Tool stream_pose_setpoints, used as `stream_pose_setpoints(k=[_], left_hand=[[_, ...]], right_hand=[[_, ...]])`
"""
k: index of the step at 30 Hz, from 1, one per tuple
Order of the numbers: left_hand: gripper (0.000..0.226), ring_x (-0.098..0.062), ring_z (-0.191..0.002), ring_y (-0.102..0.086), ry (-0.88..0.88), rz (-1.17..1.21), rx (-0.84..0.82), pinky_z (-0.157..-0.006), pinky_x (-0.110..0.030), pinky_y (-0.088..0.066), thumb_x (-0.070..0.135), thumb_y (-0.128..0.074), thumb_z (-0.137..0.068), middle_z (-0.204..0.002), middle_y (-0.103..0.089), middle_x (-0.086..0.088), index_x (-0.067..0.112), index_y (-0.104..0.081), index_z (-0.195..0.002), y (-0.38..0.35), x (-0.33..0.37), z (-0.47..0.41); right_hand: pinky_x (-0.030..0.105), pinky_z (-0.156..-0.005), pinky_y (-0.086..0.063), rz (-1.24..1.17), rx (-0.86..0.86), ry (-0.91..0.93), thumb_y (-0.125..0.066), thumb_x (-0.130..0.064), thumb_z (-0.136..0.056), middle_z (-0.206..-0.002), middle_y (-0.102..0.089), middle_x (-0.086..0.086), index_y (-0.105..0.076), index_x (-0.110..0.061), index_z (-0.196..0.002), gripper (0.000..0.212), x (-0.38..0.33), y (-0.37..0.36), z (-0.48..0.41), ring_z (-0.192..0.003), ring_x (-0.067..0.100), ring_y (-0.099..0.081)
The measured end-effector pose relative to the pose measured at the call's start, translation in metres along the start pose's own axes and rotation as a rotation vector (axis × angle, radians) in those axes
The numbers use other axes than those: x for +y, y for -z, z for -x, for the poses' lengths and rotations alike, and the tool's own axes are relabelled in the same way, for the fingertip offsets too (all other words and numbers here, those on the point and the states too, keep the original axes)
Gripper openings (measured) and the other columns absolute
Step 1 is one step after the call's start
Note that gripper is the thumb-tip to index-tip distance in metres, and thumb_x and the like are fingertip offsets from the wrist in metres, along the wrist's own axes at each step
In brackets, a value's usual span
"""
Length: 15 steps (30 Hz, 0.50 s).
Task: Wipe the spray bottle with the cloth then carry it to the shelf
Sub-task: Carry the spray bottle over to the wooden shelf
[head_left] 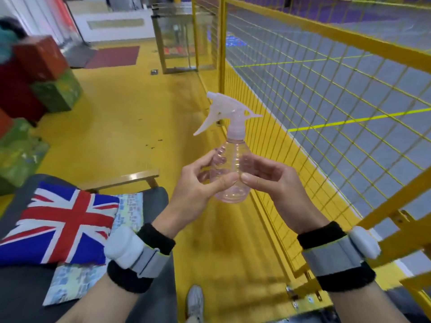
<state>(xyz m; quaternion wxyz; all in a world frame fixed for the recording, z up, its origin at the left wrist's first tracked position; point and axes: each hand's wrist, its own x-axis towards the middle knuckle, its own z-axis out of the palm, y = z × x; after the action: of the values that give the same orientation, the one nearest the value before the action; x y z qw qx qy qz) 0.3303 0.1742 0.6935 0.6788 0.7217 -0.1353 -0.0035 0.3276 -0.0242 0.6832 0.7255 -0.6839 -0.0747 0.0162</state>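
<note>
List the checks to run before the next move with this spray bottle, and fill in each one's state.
1. Grip: left hand and right hand both hold the spray bottle round its body: ok.
2. Bottle upright, white trigger head on top: ok.
3. Cloth in hand for wiping: neither hand holds one: not ok.
4. Bottle already wiped: cannot tell.
5. Shelf in sight: none plainly shows; a glass cabinet stands far ahead: cannot tell.
6. Yellow floor ahead, between the chair and the mesh fence, open for walking: ok.
</note>
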Motion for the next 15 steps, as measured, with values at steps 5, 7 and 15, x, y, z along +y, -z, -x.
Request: stream_pose_setpoints(k=[5, 7, 15], left_hand=[[0.05, -0.023, -0.117, -0.071, -0.031, 0.006, 0.013, -0.105, -0.047, -0.052, 0.024, -0.078, -0.087, -0.127, -0.075, -0.002, 0.029, -0.064, -0.135, 0.036, -0.019, -0.043], [0.047, -0.022, -0.117, -0.071, -0.042, 0.018, 0.034, -0.105, -0.044, -0.053, 0.025, -0.078, -0.087, -0.126, -0.075, 0.0, 0.034, -0.066, -0.131, 0.057, -0.026, -0.069], [0.045, -0.01, -0.112, -0.071, -0.052, 0.018, 0.074, -0.095, -0.022, -0.053, 0.033, -0.079, -0.082, -0.12, -0.076, 0.015, 0.05, -0.068, -0.122, 0.144, -0.035, -0.171]], right_hand=[[0.023, -0.094, -0.055, 0.014, -0.041, -0.026, -0.082, -0.02, -0.075, -0.13, -0.074, 0.005, -0.065, -0.007, -0.136, 0.065, 0.012, -0.018, -0.062, -0.123, 0.016, -0.069], [0.023, -0.094, -0.055, 0.015, -0.051, -0.035, -0.082, -0.02, -0.075, -0.13, -0.074, 0.004, -0.065, -0.008, -0.136, 0.064, 0.014, -0.03, -0.097, -0.123, 0.015, -0.069], [0.033, -0.102, -0.055, -0.012, -0.118, -0.022, -0.081, -0.019, -0.075, -0.129, -0.075, 0.008, -0.067, -0.008, -0.133, 0.061, 0.007, -0.082, -0.228, -0.123, 0.021, -0.069]])
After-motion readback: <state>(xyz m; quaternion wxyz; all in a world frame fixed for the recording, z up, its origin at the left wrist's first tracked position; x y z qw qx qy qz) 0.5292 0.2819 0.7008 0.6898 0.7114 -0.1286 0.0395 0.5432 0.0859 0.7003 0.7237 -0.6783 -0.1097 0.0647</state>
